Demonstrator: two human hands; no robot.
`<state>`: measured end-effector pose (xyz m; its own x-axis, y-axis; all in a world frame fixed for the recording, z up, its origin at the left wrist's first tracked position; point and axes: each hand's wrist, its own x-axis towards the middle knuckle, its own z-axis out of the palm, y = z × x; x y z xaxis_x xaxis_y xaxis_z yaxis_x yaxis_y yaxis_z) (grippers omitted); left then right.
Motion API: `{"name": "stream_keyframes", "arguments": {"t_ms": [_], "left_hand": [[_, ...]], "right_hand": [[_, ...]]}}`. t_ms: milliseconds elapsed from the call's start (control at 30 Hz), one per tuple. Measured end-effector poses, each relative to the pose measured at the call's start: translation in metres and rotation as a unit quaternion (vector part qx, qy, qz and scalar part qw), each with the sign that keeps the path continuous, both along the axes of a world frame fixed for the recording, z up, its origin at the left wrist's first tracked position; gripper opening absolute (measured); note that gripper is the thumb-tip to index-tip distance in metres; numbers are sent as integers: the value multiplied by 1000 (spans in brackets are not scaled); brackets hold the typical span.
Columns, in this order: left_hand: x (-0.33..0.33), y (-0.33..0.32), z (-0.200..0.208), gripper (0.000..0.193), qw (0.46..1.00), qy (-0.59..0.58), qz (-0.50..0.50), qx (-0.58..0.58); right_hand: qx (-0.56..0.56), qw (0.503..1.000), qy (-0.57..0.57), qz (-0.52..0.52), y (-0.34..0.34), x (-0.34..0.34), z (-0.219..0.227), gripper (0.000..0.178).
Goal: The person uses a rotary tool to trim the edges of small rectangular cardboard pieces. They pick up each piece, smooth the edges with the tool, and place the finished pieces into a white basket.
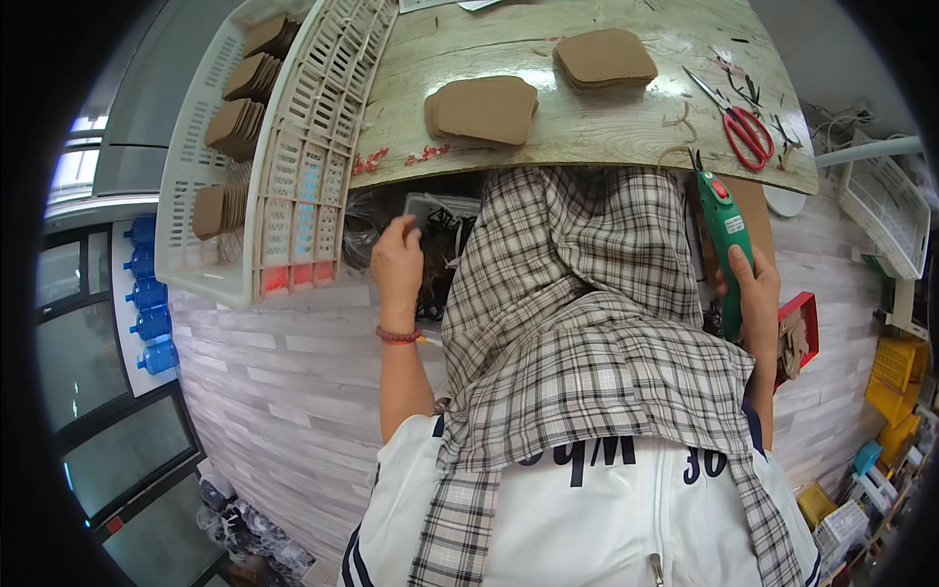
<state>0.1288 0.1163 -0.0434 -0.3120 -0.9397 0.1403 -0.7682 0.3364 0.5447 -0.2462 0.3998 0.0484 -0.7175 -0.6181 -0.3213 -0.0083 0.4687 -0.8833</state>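
My right hand (751, 289) is wrapped round a green handheld electric tool (725, 220) with a red switch and a narrow dark tip, which points at the table's front edge. My left hand (398, 262) is raised left of my lap, its fingers curled together. Whatever it may hold is too small to make out. Just beyond its fingertips, below the table, lies a grey tray (440, 205) with dark pieces about it. On the table sit two stacks of brown rounded pieces, a left stack (482, 110) and a right stack (605, 58). Red-handled scissors (747, 135) lie right of them.
A white plastic crate (259, 201) at the left holds several brown stacks (233, 127). Dark and red scraps (427, 154) are scattered on the wooden table (577, 127). A red box (808, 333) stands right of my right hand. Blue water bottles (147, 293) line the far left.
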Motion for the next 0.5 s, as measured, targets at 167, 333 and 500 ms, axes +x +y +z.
{"name": "stream_keyframes", "arguments": {"t_ms": [167,333,500], "left_hand": [[-94,-23,93,15,975,127,-60,-174],[-96,-38,105,13,943,287,-13,-170],[-53,-17,17,13,963,230,77,-120]], "right_hand": [[2,1000,5,12,-5,4,0,32],[-15,1000,-12,4,-9,13,3,31],[10,999,2,-36,-9,9,-14,30]]}}
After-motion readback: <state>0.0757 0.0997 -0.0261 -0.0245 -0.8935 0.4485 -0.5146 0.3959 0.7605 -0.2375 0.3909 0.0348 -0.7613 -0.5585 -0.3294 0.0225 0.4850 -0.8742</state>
